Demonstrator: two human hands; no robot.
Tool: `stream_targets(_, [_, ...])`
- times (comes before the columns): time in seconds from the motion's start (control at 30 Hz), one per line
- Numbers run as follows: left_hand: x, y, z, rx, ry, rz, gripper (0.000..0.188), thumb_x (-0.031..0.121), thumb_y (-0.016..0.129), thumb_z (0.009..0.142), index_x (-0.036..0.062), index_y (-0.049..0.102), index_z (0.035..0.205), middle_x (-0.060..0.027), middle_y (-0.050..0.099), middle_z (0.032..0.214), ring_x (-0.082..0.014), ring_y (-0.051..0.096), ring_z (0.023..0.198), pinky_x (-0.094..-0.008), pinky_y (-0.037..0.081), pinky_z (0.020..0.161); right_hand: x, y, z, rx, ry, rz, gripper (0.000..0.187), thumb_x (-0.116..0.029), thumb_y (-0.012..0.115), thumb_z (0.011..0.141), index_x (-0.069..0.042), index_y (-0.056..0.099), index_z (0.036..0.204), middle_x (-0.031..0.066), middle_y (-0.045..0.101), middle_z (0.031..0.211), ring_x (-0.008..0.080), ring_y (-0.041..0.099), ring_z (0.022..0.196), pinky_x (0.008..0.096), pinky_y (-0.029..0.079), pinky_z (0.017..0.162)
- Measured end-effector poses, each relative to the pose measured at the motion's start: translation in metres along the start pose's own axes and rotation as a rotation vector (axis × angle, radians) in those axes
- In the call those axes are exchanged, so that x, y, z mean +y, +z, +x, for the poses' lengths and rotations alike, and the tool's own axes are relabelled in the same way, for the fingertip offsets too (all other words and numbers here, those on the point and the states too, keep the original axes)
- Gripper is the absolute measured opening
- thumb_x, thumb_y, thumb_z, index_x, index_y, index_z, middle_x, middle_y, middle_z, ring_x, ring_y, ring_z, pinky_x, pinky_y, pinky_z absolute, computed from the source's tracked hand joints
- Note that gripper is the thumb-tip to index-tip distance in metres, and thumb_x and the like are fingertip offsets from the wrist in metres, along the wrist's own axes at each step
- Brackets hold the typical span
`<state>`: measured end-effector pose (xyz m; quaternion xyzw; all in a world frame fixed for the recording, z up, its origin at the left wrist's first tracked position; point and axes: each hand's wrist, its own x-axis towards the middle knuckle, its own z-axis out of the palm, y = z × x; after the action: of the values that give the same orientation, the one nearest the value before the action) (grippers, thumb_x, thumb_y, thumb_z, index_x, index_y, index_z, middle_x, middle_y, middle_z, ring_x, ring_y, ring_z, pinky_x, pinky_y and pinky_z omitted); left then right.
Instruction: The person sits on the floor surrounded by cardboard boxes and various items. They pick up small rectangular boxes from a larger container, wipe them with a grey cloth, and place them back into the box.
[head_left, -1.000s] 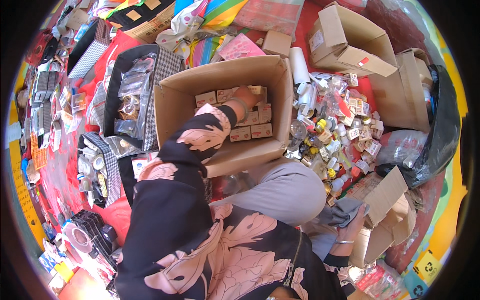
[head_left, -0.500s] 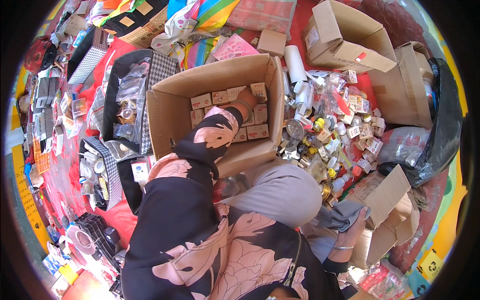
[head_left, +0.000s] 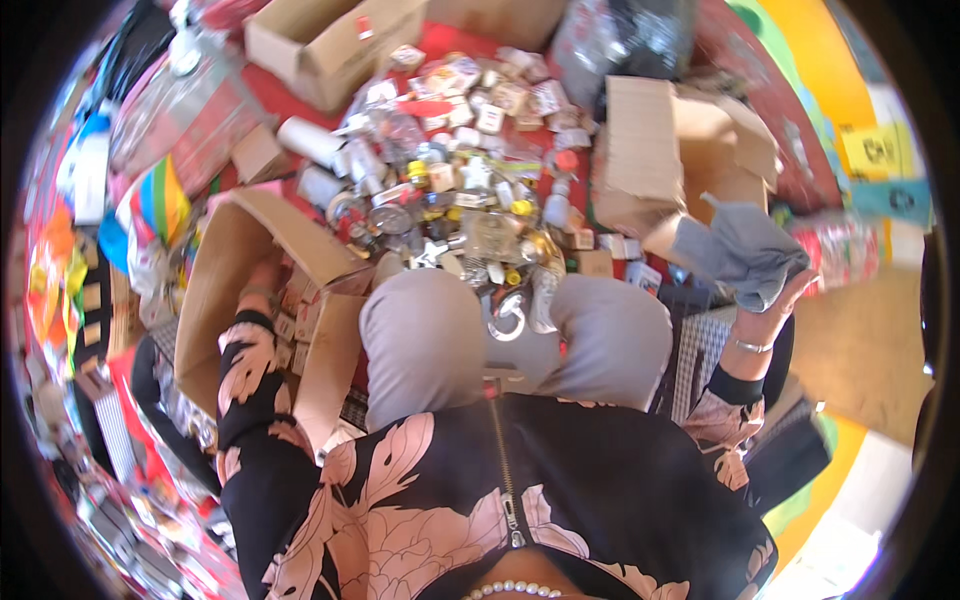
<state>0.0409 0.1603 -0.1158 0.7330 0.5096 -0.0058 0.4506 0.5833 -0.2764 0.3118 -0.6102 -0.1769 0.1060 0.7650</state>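
Held a crumpled grey fabric cloth [head_left: 740,250] in the right hand [head_left: 788,296]. Kept the left hand [head_left: 263,276] inside an open brown cardboard carton [head_left: 208,300], near small pale cardboard boxes [head_left: 284,326] within; could not tell its grasp, fingers hidden. Swung the view rightward from a moment earlier, leaving the carton at left; judged the reach among the boxes unfinished. Showed beyond: a mixed heap of small containers [head_left: 490,118].
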Motion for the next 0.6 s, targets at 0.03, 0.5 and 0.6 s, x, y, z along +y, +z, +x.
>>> stream_targets(0.03, [0.012,-0.003,-0.001,0.023,-0.270,-0.464,0.034,0.034,0.055,0.086,0.0031,0.058,0.100,-0.0088,0.058,0.086,-0.0171,0.053,0.074,-0.0306,0.047,0.064,-0.010,-0.026,0.000,-0.017,-0.023,0.013,0.064,-0.057,0.039,0.090,-0.003,0.045,0.124,0.0136,0.049,0.124,0.0254,0.048,0.114,0.0417,0.038,0.098])
stream_targets(0.5, [0.357,-0.035,-0.176,0.669,0.300,-0.763,0.025,0.020,0.050,0.092,-0.0013,0.061,0.087,-0.0069,0.061,0.088,-0.0147,0.058,0.084,-0.0269,0.048,0.074,0.241,-0.203,-0.026,-0.068,0.556,-0.649,0.026,0.001,0.049,0.076,-0.002,0.064,0.098,0.0072,0.065,0.085,0.0140,0.061,0.076,0.0267,0.049,0.063])
stream_targets(0.6, [0.449,0.024,-0.213,0.520,0.457,-0.560,0.016,0.009,0.049,0.089,-0.0011,0.060,0.088,-0.0087,0.060,0.093,-0.0164,0.057,0.085,-0.0279,0.048,0.078,0.302,-0.220,0.009,-0.154,0.352,-1.138,0.031,-0.024,0.062,0.075,-0.001,0.065,0.096,0.0177,0.066,0.088,0.0273,0.064,0.079,0.0341,0.050,0.068])
